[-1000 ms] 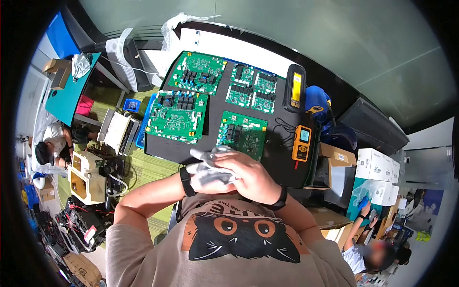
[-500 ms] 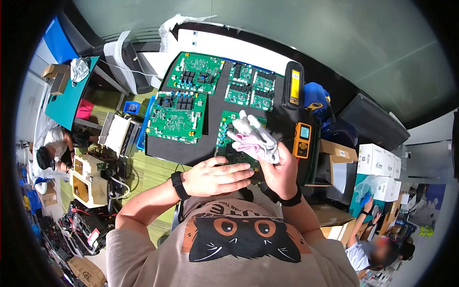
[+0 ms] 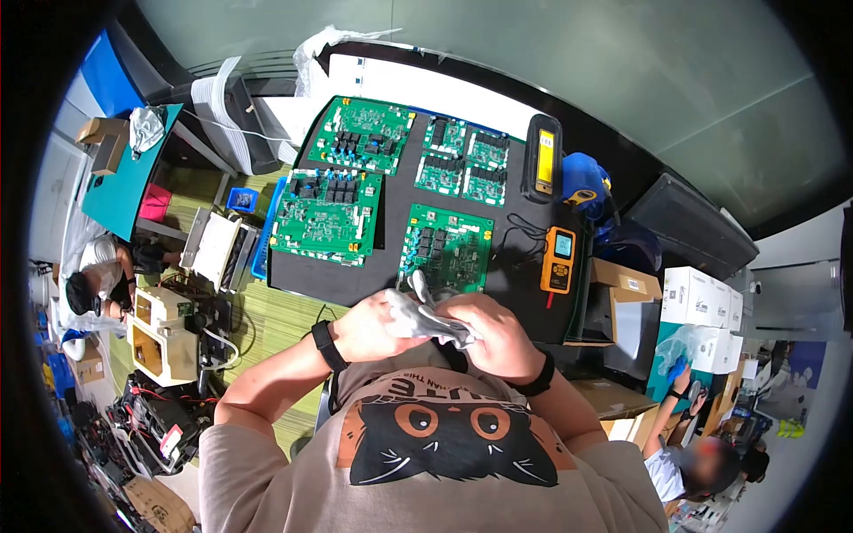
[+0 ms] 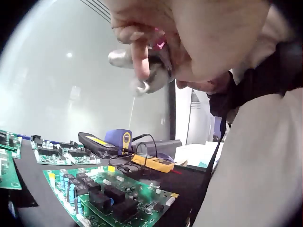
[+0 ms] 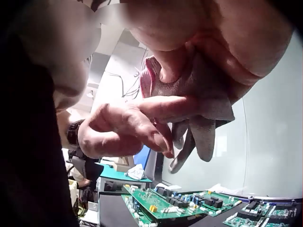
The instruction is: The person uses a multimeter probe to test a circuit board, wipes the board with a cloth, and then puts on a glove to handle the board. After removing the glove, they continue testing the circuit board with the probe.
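A grey-white knit work glove with a pinkish cuff is bunched between both hands, just in front of the chest. My left hand grips it from the left, its fingertips partly covered by fabric. On the other side, my right hand pinches the glove near its cuff. In the right wrist view the glove's fingers hang down loose beside the bare left fingers. Below the hands lies a green circuit board with black relays, its near edge partly hidden by the glove.
Two larger circuit boards lie at the left of the black mat, several smaller boards at the back. On the right are an orange meter, a black case and a blue tool. Other people work at both sides.
The right hand held the glove up over the board half a second ago, the left hand flat beside it. Now the glove is lowered, and both hands hold it together.
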### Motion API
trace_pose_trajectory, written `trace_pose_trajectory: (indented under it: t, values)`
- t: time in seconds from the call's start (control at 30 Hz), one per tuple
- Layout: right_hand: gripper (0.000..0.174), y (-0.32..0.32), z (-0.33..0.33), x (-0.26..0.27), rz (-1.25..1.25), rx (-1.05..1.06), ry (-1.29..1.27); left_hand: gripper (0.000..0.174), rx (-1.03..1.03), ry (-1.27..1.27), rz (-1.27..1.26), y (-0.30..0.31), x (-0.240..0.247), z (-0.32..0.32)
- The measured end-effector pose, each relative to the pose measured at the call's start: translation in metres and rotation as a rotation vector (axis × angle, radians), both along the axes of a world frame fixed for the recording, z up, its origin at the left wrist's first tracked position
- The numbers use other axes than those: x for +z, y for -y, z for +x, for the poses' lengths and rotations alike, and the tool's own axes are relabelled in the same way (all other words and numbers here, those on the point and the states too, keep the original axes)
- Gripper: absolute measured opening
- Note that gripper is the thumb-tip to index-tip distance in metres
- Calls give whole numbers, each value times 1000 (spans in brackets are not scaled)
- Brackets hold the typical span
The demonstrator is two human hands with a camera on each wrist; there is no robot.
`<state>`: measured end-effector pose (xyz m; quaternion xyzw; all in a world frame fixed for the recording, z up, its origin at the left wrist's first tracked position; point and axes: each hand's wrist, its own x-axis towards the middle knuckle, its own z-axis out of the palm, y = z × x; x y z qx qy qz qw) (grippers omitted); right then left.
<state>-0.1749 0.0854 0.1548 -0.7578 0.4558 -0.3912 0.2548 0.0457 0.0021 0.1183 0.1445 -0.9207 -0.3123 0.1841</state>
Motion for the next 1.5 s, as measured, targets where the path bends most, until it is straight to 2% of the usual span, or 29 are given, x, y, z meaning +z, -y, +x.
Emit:
trace_pose_trajectory:
  t: [0.07,0.13,0.23,0.33,0.4,0.47,0.5,0.53,0.6,0.7,0.8,0.87,1.0,1.07,1.23,1.47,1.5]
  values:
    - [39,-2,-6,2,121,4,86,24,11,-79,-337,-2,0,1]
    - [36,-5,-14,4,124,-20,89,25,25,-60,-379,-3,0,4]
    - [31,-8,-26,11,305,-250,13,32,88,-39,-447,2,3,9]
    - [25,-4,-23,12,263,-482,29,32,10,28,-437,7,14,14]
    - [25,-1,-8,19,263,-501,-12,27,-9,-12,-473,6,13,6]
    - [31,7,1,3,-50,-223,69,28,-55,-90,-403,3,-5,-1]
    - [33,12,8,6,-95,-100,-18,29,9,33,-269,-2,-9,2]
    - [34,16,13,9,-139,25,-104,31,19,-55,-95,2,-14,2]
    - [37,11,5,0,-130,2,-72,30,17,-74,-191,5,-11,6]
    - [37,-4,-28,-29,93,-178,35,28,102,-33,-252,0,7,9]
    - [28,-19,-50,-37,303,-509,-40,29,121,-42,-310,9,14,14]
    - [27,-24,-59,-49,254,-615,151,36,55,13,-444,10,11,13]
    - [34,-26,-62,-61,276,-737,402,44,83,58,-414,8,4,9]
    - [33,-28,-62,-60,329,-730,457,45,84,115,-333,10,4,8]
    - [28,-33,-70,-62,434,-695,673,26,163,55,-189,11,-5,3]
    - [36,-42,-87,-68,561,-675,917,22,236,52,-93,6,-10,3]
    - [38,-42,-87,-65,562,-691,923,23,250,37,-166,6,-8,1]
